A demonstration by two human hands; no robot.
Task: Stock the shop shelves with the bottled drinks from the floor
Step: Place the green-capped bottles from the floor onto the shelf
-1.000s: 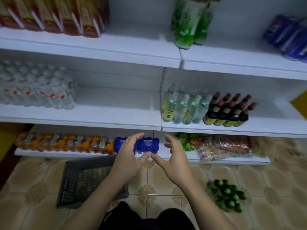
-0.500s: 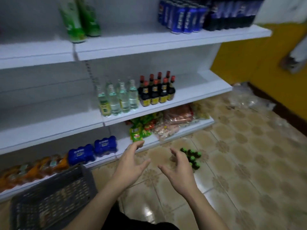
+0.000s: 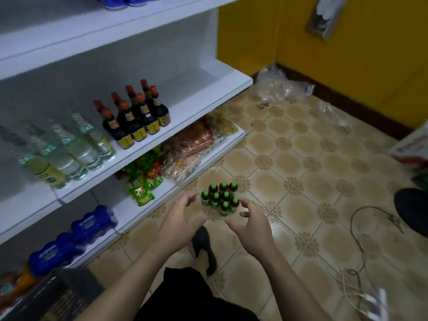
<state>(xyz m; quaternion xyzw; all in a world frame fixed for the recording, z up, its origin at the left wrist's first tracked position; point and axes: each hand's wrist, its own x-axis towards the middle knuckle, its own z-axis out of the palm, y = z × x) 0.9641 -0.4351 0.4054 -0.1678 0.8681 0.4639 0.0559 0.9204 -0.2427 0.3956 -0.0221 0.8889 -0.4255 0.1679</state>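
Note:
A shrink-wrapped pack of green-capped bottles [image 3: 220, 197] stands upright on the tiled floor [image 3: 301, 172] beside the bottom shelf. My left hand [image 3: 179, 220] hovers just left of the pack, fingers spread and empty. My right hand [image 3: 251, 222] hovers at the pack's right, fingers curled apart, holding nothing. Neither hand touches the pack. On the bottom shelf [image 3: 129, 214] lie blue bottle packs [image 3: 92, 224]. The middle shelf [image 3: 199, 105] carries dark red-capped bottles [image 3: 136, 117] and clear bottles [image 3: 69, 147], with bare room at its right end.
Snack bags [image 3: 185, 147] fill the right of the bottom shelf. A dark plastic basket [image 3: 55, 297] sits at lower left. My black shoe [image 3: 205, 249] is under my hands. Loose cable [image 3: 361, 246], plastic wrap [image 3: 280, 85] and another person's shoe [image 3: 412, 209] lie on the floor to the right.
My view has swung right and down from the shelf front to the floor. Both empty hands have moved away from the blue packs and now flank the green-capped bottle pack.

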